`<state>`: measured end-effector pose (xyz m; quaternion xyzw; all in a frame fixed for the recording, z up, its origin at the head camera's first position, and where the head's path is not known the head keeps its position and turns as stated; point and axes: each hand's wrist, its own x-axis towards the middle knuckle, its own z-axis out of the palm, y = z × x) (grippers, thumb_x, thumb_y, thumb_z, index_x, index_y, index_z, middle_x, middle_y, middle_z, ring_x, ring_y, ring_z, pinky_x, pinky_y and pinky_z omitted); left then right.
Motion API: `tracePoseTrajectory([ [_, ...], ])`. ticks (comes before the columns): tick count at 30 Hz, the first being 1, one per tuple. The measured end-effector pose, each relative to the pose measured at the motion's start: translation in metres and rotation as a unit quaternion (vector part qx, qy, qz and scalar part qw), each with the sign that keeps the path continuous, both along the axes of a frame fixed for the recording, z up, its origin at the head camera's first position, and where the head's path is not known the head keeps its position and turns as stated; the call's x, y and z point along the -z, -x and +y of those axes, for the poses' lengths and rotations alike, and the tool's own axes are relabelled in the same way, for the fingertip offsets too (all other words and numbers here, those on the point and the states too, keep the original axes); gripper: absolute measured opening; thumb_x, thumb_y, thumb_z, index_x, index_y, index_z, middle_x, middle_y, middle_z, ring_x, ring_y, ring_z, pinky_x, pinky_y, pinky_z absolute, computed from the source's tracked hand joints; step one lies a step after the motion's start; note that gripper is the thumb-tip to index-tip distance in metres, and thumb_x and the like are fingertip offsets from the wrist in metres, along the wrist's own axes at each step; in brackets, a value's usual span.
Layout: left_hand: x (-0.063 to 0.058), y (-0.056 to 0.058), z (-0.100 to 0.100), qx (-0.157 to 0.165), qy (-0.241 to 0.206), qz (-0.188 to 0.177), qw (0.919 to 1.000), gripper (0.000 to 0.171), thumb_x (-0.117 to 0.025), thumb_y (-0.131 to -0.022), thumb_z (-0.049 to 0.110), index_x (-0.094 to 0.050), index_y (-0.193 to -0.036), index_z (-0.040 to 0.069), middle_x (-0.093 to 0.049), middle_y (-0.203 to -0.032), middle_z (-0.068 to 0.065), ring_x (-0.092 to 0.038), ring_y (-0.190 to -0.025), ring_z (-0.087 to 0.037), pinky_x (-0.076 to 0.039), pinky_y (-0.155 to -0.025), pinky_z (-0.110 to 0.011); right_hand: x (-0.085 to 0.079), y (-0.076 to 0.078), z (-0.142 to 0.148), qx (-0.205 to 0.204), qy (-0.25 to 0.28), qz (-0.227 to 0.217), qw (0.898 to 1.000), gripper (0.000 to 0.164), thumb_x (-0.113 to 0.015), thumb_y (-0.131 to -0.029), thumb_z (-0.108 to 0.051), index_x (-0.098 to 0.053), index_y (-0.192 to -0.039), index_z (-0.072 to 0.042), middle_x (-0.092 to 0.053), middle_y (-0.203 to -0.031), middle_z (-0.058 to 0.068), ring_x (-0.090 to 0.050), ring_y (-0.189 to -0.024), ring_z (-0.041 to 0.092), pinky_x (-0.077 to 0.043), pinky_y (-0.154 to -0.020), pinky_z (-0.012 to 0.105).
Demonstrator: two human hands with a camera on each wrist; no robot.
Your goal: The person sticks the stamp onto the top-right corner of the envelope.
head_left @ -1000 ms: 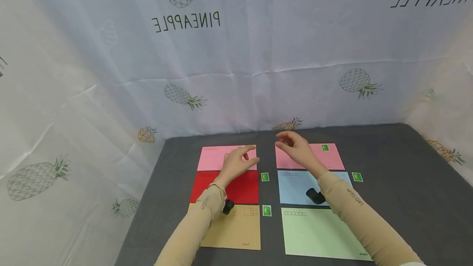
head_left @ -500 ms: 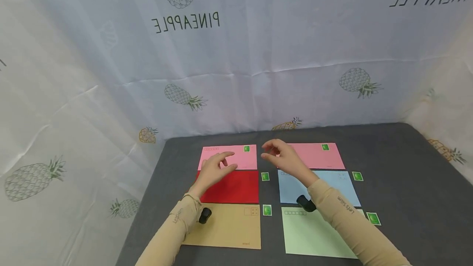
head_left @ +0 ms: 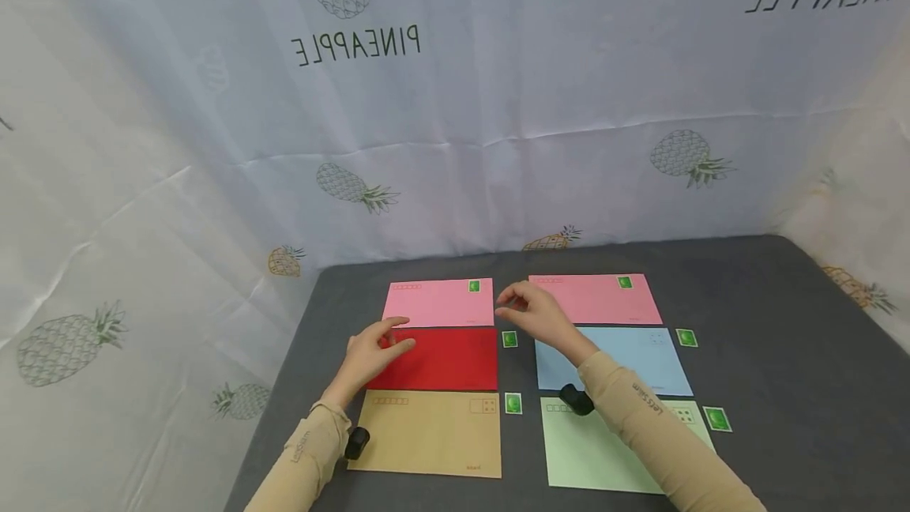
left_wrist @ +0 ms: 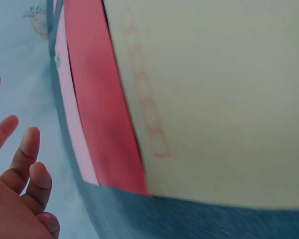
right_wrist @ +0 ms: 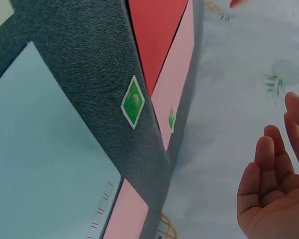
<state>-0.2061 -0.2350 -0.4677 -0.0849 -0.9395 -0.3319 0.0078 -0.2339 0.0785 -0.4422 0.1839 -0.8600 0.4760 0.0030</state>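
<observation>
My left hand [head_left: 368, 354] hovers over the left end of the red envelope [head_left: 448, 360], fingers loosely bent and holding nothing. In the left wrist view its fingers [left_wrist: 29, 149] are apart. My right hand [head_left: 535, 313], also holding nothing, is over the gap between the two columns, by the near left corner of the right pink envelope [head_left: 604, 299]. Close below it lies a green stamp [head_left: 509, 339]. The left pink envelope [head_left: 434, 303] bears a stamp [head_left: 474, 286] near its upper right corner; another stamp [head_left: 625, 282] sits likewise on the right pink one.
A tan envelope [head_left: 434, 433] lies nearest on the left, with a stamp [head_left: 513, 403] beside it. On the right are a blue envelope [head_left: 633, 346] and a light green envelope [head_left: 590, 449], each with a loose stamp to its right. A pineapple-print curtain [head_left: 455, 204] hangs behind the dark table [head_left: 768, 322].
My left hand has drawn back from the left pink envelope, uncovering its stamp, and moved left and nearer. My right hand has shifted left and nearer, off the right pink envelope.
</observation>
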Motion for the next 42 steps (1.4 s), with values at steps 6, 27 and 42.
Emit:
tracePoseTrajectory([
  [6,0.01,-0.014,-0.025,-0.03,0.032,-0.024,0.9988,0.046,-0.07,-0.08,0.038,-0.059,-0.122,0.022,-0.049,-0.065,0.004,-0.044,-0.057,-0.007,-0.024,-0.075,-0.037,0.01,0.001,-0.007,0.013,-0.022,-0.016,1.0,0.018,-0.068,-0.084,-0.019,-0.065,-0.098,-0.009,-0.061,-0.098,0.003,-0.055,-0.083,0.015,-0.046,-0.073,0.029],
  [27,0.025,-0.027,-0.048,-0.031,0.06,-0.055,0.9962,0.05,-0.07,-0.079,0.039,-0.06,-0.122,0.016,-0.046,-0.069,0.004,-0.039,-0.061,-0.006,-0.027,-0.067,-0.032,0.044,0.012,-0.006,0.071,-0.092,-0.099,0.988,0.015,-0.07,-0.08,-0.014,-0.066,-0.093,-0.009,-0.065,-0.093,0.005,-0.06,-0.087,0.018,-0.049,-0.071,0.031],
  [42,0.03,-0.018,-0.046,-0.02,0.026,-0.073,0.9968,0.053,-0.076,-0.075,0.028,-0.06,-0.123,0.012,-0.043,-0.069,0.0,-0.036,-0.06,-0.01,-0.03,-0.058,-0.024,0.05,0.013,0.0,0.077,-0.133,-0.075,0.985,0.02,-0.073,-0.075,-0.012,-0.069,-0.092,-0.004,-0.059,-0.086,0.007,-0.053,-0.077,0.016,-0.046,-0.07,0.032],
])
